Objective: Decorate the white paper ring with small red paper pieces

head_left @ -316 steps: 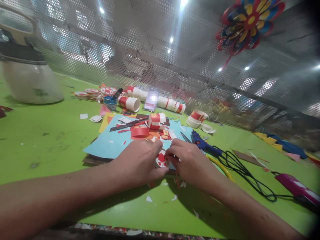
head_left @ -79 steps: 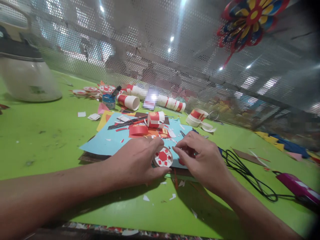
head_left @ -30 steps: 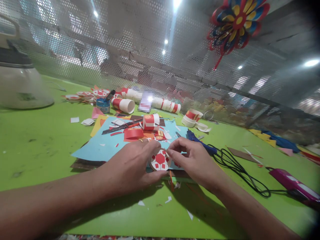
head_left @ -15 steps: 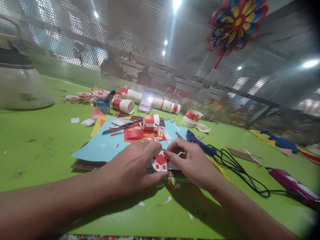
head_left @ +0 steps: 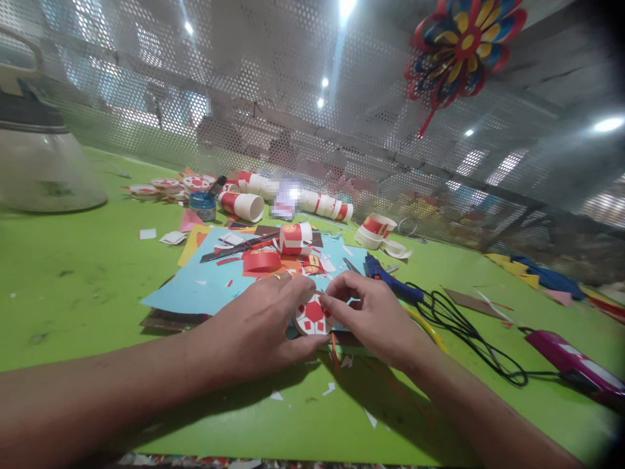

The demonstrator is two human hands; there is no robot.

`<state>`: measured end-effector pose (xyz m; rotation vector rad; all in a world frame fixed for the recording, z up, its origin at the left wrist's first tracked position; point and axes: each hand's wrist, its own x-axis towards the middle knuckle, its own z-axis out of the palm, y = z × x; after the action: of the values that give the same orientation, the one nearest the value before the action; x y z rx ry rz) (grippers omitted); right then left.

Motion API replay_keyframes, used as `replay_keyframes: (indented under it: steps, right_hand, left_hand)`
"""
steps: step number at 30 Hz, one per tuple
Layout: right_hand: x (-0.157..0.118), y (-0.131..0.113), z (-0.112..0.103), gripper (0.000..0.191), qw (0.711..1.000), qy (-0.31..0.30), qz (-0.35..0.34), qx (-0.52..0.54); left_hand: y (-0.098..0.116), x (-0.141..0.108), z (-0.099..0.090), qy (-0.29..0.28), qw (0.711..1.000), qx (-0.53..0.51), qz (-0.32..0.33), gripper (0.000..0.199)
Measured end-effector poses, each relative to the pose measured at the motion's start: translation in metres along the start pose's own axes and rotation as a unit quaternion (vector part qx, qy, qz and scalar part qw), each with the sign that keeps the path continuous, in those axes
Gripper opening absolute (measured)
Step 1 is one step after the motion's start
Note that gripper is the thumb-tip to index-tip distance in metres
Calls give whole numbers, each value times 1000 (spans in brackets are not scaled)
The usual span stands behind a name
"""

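Observation:
Between my hands is a small round white disc (head_left: 312, 315) with red patches laid out like a football. My left hand (head_left: 266, 316) grips its edge, thumb at the bottom and fingers at the top. On the disc's upper right, the thumb and forefinger of my right hand (head_left: 374, 312) are pinched together over a red patch; whatever may be between the tips is hidden. Just beyond lie sheets of light-blue paper (head_left: 185, 286), bearing a cut red-and-white paper cup (head_left: 295, 239), a curved red strip (head_left: 262, 261) and paper scraps.
A blue glue gun (head_left: 390, 277) with a black cable lies to the right, near a purple power strip (head_left: 576, 361). Paper cups (head_left: 241, 206), a blue jar (head_left: 202, 207) and patterned discs (head_left: 199, 182) stand behind. A kettle (head_left: 43, 163) is at the left.
Both hands stay on the disc in nearly the same pose. The whole view has shifted very slightly; nothing else has visibly moved.

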<state>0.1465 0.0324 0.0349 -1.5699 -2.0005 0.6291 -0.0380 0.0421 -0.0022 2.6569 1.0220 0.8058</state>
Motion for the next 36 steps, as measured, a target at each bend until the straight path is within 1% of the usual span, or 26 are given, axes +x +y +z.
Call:
replay_keyframes:
  steps: [5,12,26,31,34,36]
  right_hand:
    - [0,0,1,12,1000,5,-8,1]
    - [1,2,3,12,1000,8,-14,1]
    - [-1,0,4,12,1000,9,-20,-15]
    - [-1,1,-7,12,999,29,-27,19]
    - [2,4,-15,17,997,58,-18,51]
    - [4,7,-18,20,996,60,-10,69]
  left_hand:
    - [-1,-1,1,9,1000,-2,6,26]
    - [-1,0,1,9,1000,1,-1,25]
    - [-2,-1,1,-2,1000,-4,-3,27]
    - [-1,1,-2,6,1000,-17,-15,28]
    - [-2,0,-1,18,999,-27,-17,31]
    - [-3,0,-1,24,999,-25,-12,34]
